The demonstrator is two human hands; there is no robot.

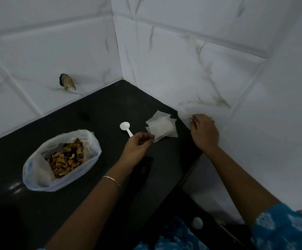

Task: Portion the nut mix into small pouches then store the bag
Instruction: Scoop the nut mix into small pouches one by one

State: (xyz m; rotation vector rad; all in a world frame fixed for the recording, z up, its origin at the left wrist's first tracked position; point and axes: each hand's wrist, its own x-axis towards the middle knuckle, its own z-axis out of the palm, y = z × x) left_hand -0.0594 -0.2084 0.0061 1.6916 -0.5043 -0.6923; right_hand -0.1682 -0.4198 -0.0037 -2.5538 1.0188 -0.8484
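The right hand [204, 131] pinches one thin pouch [184, 117] by its edge against the wall, grip closed on it. The left hand [137, 147] curls at the pile's [162, 128] near corner; whether it holds anything I cannot tell. The pouches look light, limp and easily creased, best opened at the mouth. The spoon [125, 128] lies beside them. The bag [61, 160] sits open on the desk [101, 105], soft-walled and likely to slump; support it from beneath.
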